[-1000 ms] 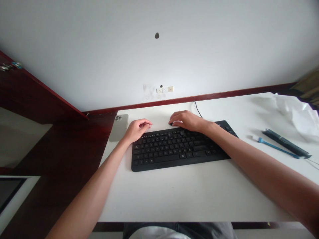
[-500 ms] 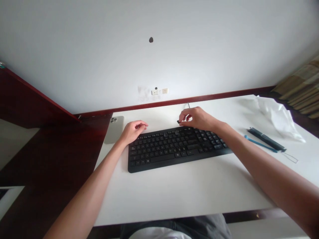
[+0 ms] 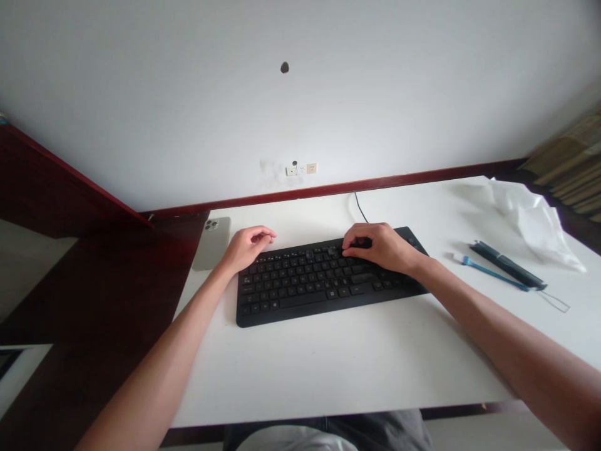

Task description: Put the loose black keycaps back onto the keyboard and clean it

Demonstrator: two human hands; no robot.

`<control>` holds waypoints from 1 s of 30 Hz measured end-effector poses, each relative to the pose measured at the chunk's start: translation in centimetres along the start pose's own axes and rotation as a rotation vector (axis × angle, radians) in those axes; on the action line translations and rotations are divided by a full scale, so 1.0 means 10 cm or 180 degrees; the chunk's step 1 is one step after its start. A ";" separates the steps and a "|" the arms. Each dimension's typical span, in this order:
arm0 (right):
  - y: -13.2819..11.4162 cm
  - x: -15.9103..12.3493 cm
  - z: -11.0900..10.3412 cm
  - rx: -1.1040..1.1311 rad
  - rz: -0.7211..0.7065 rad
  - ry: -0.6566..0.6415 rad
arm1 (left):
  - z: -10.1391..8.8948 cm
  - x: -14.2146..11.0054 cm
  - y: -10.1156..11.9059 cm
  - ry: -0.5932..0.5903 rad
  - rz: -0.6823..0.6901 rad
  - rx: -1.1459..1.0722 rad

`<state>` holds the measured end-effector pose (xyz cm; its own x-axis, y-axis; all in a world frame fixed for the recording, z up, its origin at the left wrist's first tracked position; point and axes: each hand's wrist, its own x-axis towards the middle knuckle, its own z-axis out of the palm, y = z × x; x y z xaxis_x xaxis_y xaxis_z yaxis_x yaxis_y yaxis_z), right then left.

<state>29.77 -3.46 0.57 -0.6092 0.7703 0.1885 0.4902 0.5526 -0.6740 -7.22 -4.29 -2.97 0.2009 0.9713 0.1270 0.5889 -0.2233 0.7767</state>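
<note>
A black keyboard [image 3: 300, 288] lies on a white table [image 3: 328, 369], its cable [image 3: 359, 210] running to the back wall. My left hand [image 3: 246, 247] rests at the keyboard's back left corner with its fingers curled in loosely; nothing shows inside them. My right hand [image 3: 382, 245] lies over the upper right-middle keys. Its fingers are bunched together with the tips pressed down on the key rows, and what sits under the fingertips is hidden.
A grey phone [image 3: 212, 243] lies face down left of the keyboard, at the edge of a dark red wooden surface [image 3: 107, 294]. To the right are a thin blue tool [image 3: 493, 275], a long black bar [image 3: 509, 274] and crumpled white plastic [image 3: 530, 222]. Wall sockets [image 3: 300, 169] sit behind.
My right hand rose from behind the keyboard pinching a small black piece, then came down onto the upper keys. The left hand stayed put. The camera shifted slightly.
</note>
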 end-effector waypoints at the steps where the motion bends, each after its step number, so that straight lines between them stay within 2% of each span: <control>1: 0.00 0.00 0.00 -0.0039 -0.0014 -0.0017 | 0.00 0.00 0.00 0.0000 -0.0003 0.0004; 5: -0.03 -0.02 -0.02 -0.0207 -0.0088 -0.0097 | 0.00 -0.01 0.01 0.0024 -0.0015 0.0031; 7: -0.04 -0.03 -0.03 -0.0288 -0.0129 -0.0005 | 0.00 -0.02 0.06 0.0239 0.0069 0.0182; 11: -0.06 -0.04 -0.04 -0.0517 -0.0229 0.0474 | 0.02 -0.10 0.29 0.0846 0.0656 0.0783; 14: -0.12 -0.05 -0.04 -0.0629 -0.0377 0.0764 | 0.11 -0.19 0.53 0.0887 0.1039 0.0939; 18: -0.27 -0.07 0.04 -0.0546 -0.0794 0.0815 | 0.29 -0.31 0.77 0.0439 0.1161 0.0615; 24: -0.51 -0.06 0.27 -0.0436 -0.1457 0.0478 | 0.39 -0.41 0.91 -0.0413 0.0537 -0.0737; 27: -0.56 -0.05 0.35 -0.0394 -0.1562 0.0475 | 0.41 -0.43 0.95 -0.0676 0.0400 -0.0931; 30: -0.55 -0.04 0.39 -0.0335 -0.1535 0.0426 | 0.46 -0.44 0.98 -0.0754 0.0355 -0.0939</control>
<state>24.92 -8.06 1.36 -0.6998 0.4499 0.5549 0.2373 0.8791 -0.4134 1.23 -11.15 1.21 0.4465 0.8890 0.1014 0.3100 -0.2600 0.9145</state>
